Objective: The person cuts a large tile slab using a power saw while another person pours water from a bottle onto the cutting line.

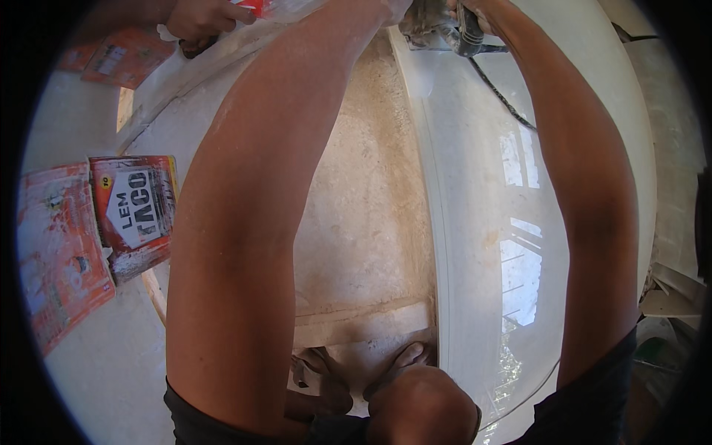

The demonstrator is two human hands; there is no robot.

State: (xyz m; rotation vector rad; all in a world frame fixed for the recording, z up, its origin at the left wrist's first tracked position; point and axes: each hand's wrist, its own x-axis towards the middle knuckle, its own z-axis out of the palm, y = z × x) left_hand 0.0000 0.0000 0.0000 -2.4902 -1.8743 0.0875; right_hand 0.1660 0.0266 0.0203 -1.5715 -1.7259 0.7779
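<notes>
Although both hands are partly cut by the upper edge of the view, the R hand (486,10) can be seen closed on a dark power tool (468,34). Of the L hand (399,7), placed just left of the R grip, the fingers are hidden, so whether they are together, apart or clamped on sth. cannot be told. The tool is thus located directly at the R grip, above a glossy white slab (471,200); whether the slab is touched by it is not clear. From the R grip a black cord (506,98) is led down and to the right, until it is hidden by the R forearm. Below the grips, b/w the two forearms, a dusty beige surface (371,200) is seen, bordered on its right side by the slab. Much nearer to the body, the feet (326,374) and a knee (423,404) are shown. Left of the L grip, a red item (254,7) is held in another person's hand (199,18). Below that hand and further left, several orange-red packs (63,256) are laid flat, one w/ a white label.
</notes>
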